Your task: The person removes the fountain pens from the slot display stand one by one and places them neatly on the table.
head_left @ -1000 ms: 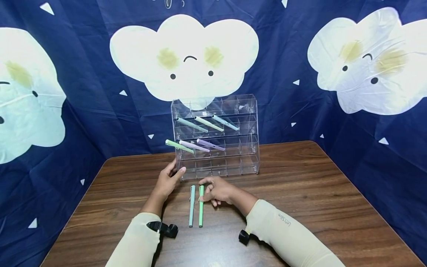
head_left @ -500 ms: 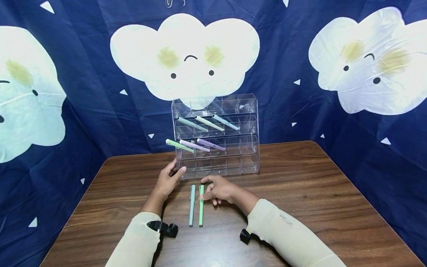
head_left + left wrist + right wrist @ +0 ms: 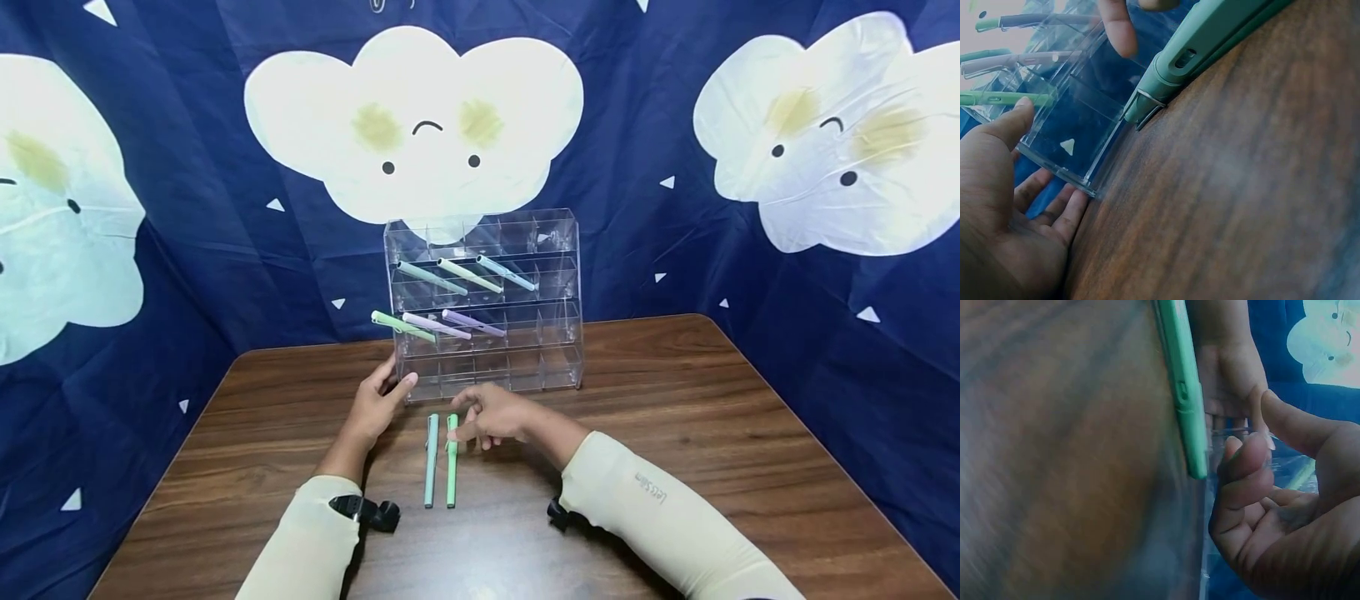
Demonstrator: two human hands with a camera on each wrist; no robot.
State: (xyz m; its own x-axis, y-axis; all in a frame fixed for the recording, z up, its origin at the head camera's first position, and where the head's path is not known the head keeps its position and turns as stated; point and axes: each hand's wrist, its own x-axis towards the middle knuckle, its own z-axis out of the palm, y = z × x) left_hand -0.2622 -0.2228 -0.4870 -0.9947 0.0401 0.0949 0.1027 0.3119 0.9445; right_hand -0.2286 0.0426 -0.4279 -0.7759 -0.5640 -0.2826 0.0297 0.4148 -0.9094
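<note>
A clear acrylic pen rack [image 3: 561, 333] with stepped, divided tiers stands at the back of the table. My left hand [image 3: 377, 410] holds its lower left corner, thumb at the front and fingers round the side; in the left wrist view the fingertips [image 3: 1072, 209] lie at the rack's bottom edge. Two capped pens lie side by side before the rack, a light blue pen [image 3: 431, 467] and a bright green pen [image 3: 452, 479]. My right hand [image 3: 497, 414] hovers at the green pen's upper end, fingers loosely bent, thumb apart from them, nothing between them in the right wrist view.
A middle tier bears a teal pen [image 3: 432, 278], a pale yellow-green pen [image 3: 470, 276] and a blue pen [image 3: 507, 273]. On the tier below lean a green pen [image 3: 403, 327], a pink pen [image 3: 437, 326] and a purple pen [image 3: 474, 323]. A blue cloud-print curtain [image 3: 630, 275] hangs behind the table.
My right hand has lifted slightly and shifted up and to the right, its thumb moving towards the green pen's top end. The left hand, rack and pens stay put.
</note>
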